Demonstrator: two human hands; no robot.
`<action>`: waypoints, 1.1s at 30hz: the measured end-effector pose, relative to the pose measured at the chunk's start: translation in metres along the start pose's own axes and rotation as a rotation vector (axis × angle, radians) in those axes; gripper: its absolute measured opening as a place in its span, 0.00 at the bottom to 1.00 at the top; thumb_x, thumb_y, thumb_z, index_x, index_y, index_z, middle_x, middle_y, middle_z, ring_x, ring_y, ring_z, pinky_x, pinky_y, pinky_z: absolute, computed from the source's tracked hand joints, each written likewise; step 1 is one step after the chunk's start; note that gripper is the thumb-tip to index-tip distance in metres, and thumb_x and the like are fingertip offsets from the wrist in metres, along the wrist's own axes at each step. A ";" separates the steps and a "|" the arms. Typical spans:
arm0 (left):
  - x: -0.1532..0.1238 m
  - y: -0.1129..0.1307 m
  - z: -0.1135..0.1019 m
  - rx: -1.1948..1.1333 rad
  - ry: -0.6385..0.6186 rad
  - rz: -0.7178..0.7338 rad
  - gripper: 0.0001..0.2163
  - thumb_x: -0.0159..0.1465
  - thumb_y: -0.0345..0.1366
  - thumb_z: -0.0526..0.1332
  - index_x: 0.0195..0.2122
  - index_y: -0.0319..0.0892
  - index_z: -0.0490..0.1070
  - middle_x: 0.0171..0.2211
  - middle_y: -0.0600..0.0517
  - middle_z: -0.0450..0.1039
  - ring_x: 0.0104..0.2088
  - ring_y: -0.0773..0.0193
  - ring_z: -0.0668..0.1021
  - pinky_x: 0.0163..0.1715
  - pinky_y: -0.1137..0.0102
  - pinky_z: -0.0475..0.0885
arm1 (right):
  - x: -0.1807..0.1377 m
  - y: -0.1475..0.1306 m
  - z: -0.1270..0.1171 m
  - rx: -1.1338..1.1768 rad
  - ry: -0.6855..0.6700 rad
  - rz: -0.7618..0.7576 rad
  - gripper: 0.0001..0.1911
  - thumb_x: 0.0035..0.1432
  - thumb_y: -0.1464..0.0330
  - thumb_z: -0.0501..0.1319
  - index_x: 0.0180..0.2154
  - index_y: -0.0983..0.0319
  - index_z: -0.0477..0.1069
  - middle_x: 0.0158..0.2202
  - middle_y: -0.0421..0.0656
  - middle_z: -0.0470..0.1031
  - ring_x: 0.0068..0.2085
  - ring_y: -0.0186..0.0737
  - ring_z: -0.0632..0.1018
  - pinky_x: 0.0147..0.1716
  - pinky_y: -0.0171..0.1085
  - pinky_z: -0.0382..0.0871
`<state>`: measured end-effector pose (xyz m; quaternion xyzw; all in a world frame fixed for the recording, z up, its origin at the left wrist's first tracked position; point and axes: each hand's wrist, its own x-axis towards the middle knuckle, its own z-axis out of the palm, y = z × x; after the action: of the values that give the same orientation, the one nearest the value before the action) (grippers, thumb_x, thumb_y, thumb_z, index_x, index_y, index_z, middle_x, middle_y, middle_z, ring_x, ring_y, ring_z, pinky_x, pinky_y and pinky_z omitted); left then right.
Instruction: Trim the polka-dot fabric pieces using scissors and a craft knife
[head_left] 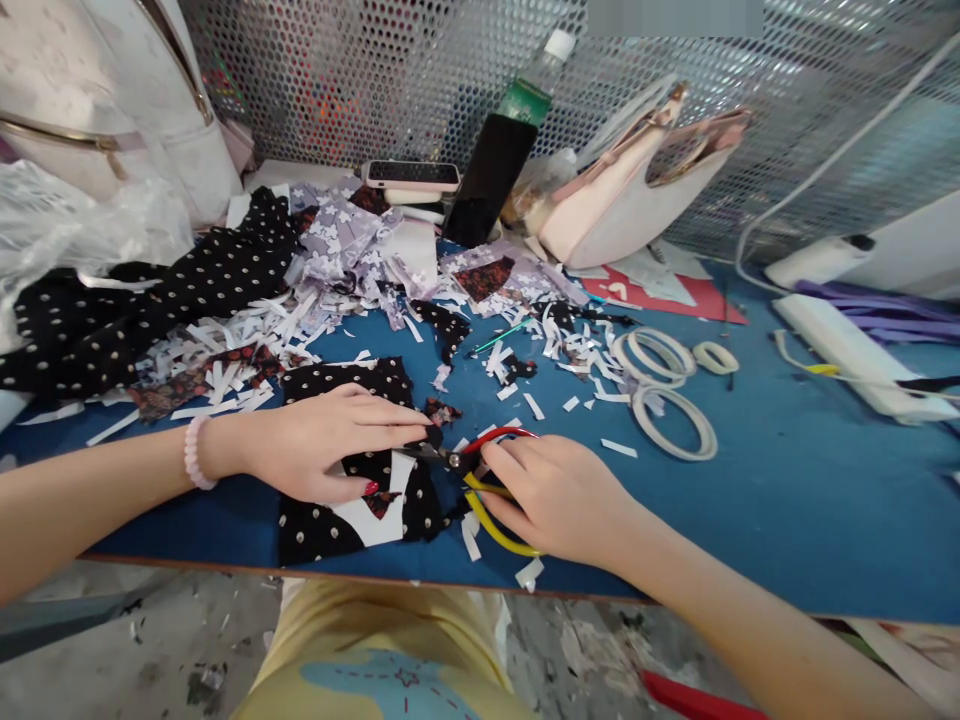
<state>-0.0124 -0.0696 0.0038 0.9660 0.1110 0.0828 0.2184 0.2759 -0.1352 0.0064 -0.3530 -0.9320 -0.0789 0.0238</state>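
My right hand (566, 500) grips a pair of scissors (496, 520) with one red and one yellow handle. Their blades point left, at the right edge of a black fabric piece (319, 530) with white dots. On that fabric lies my left hand (337, 440), flat, its fingers stretched toward the blades and the thumb apart. A white paper shape (375, 518) shows on the fabric under the left hand, with a small dark red patterned scrap (381, 503) beside the thumb. The left fingers partly hide the paper and the blade tips.
Paper strips and fabric scraps (337, 255) heap behind my hands. Rolls of tape (679, 425) lie to the right. A dark bottle (495, 165), a phone (411, 176) and a pale handbag (637, 205) stand against the perforated metal screen. The blue table's front edge is close to my body.
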 end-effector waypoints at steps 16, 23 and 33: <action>0.002 0.002 -0.003 0.020 -0.040 -0.034 0.30 0.64 0.35 0.57 0.67 0.39 0.54 0.66 0.42 0.59 0.63 0.50 0.66 0.62 0.59 0.57 | -0.001 0.009 -0.001 0.097 -0.040 0.014 0.10 0.64 0.65 0.54 0.34 0.64 0.68 0.24 0.43 0.75 0.25 0.38 0.74 0.27 0.36 0.54; 0.001 0.002 -0.003 0.023 -0.041 -0.031 0.30 0.64 0.36 0.56 0.67 0.39 0.54 0.66 0.42 0.60 0.63 0.51 0.67 0.61 0.58 0.57 | 0.000 0.004 0.000 0.047 -0.014 -0.003 0.08 0.63 0.66 0.56 0.35 0.65 0.69 0.26 0.42 0.75 0.26 0.37 0.74 0.28 0.37 0.55; 0.001 0.001 -0.002 0.016 -0.048 -0.034 0.30 0.64 0.37 0.57 0.67 0.40 0.54 0.66 0.42 0.58 0.63 0.51 0.65 0.62 0.57 0.55 | 0.002 0.002 0.000 -0.010 0.031 -0.029 0.08 0.62 0.67 0.56 0.33 0.64 0.68 0.24 0.42 0.74 0.25 0.38 0.74 0.27 0.38 0.54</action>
<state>-0.0117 -0.0689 0.0061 0.9673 0.1229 0.0551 0.2149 0.2756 -0.1322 0.0064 -0.3384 -0.9361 -0.0894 0.0355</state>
